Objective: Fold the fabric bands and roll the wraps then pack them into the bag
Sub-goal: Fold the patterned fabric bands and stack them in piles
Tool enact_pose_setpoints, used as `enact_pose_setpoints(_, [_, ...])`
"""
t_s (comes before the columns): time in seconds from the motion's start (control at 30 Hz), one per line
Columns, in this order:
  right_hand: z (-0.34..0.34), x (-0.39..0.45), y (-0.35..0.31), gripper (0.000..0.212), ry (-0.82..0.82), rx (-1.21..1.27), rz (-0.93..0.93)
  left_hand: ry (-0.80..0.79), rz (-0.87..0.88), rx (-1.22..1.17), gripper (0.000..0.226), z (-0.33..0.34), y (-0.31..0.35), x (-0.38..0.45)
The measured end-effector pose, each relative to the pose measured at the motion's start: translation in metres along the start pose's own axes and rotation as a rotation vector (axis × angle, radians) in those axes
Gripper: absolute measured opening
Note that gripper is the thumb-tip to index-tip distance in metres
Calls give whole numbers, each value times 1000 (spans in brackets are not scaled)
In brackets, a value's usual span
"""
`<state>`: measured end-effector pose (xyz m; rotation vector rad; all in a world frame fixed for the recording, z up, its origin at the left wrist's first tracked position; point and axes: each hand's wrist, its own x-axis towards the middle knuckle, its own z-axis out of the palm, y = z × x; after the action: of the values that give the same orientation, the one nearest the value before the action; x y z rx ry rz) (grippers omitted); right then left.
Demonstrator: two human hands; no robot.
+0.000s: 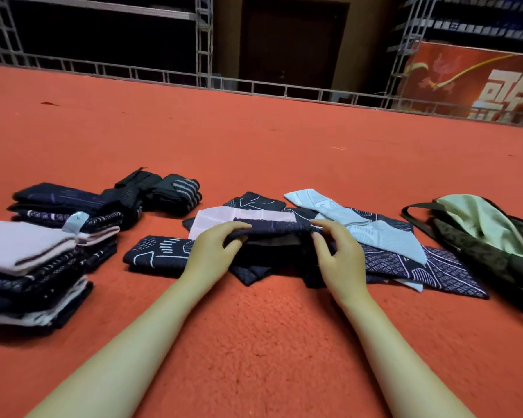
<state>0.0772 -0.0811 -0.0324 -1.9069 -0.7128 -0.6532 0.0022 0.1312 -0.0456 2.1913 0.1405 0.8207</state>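
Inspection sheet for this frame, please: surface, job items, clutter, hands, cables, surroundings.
Surface: red carpet, nap rough near the camera.
Job's things: dark band being folded, lifted at centre; unfolded patterned bands spread beneath and to its right; folded stack at near left, a second folded pile behind it; black rolled wraps at far left; green bag at right, open, pale lining showing.
Clutter: nothing seen.
Hands: left hand and right hand each pinch one end of the band, fingers curled over its folded edge.
Cables: nothing seen.
Surroundings: metal truss railing, dark door, red banner at far right.
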Motion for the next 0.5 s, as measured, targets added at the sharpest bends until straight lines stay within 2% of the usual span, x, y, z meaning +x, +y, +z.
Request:
enact_pose_setpoints(0.07, [-3, 1, 1, 21, 17, 32, 60, 16, -21, -92, 26, -1, 10, -1])
enact_pose_setpoints(0.2, [-9, 0, 4, 37, -90, 61, 222, 96, -47, -260, 21, -3, 26, -2])
enact_pose_setpoints(0.27, [-12, 1, 0, 40, -78, 183, 301, 134, -62, -363, 20, -7, 30, -2])
enact_pose_setpoints(0.4, [-17, 6, -11, 27, 80, 477, 360, 192, -131, -555, 19, -14, 37, -4])
enact_pose_setpoints(0.5, [-21, 7, -17, 16, 114, 624, 395, 233, -138, -585, 18, -16, 39, -4])
